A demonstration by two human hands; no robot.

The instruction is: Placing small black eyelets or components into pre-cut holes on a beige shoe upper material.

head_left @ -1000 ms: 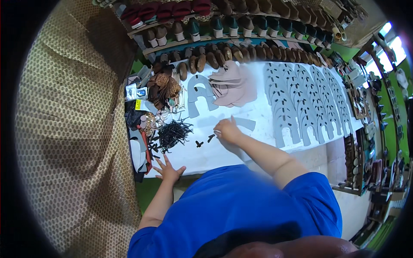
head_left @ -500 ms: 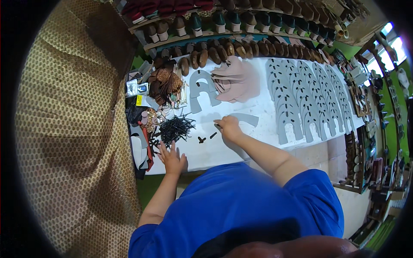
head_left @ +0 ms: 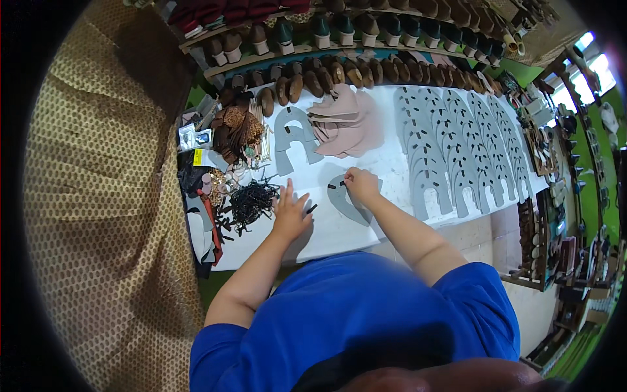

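Observation:
My right hand (head_left: 362,186), fingers pinched, presses a small dark strip (head_left: 342,183) onto a curved grey shoe-upper piece (head_left: 351,210) near the table's front edge. A second small dark strip (head_left: 331,186) lies on that piece, just left of my fingertips. My left hand (head_left: 289,212) rests open on the white table, fingers spread and palm down. Beside its fingers lies a loose black strip (head_left: 311,209); whatever is under the palm is hidden. Left of that hand spreads a tangled pile of black strips (head_left: 251,204).
Overlapping rows of grey pieces (head_left: 431,176) with dark strips cover the right of the white table (head_left: 392,189). Pink pieces (head_left: 349,124) and another grey piece (head_left: 285,140) lie behind my hands. Shoe forms (head_left: 323,80) line the back; a patterned curtain (head_left: 111,215) hangs left.
My left hand has moved right and forward, from the pile's near edge to over the loose strips. My right hand has shifted slightly right, and the grey piece under it has turned and moved nearer.

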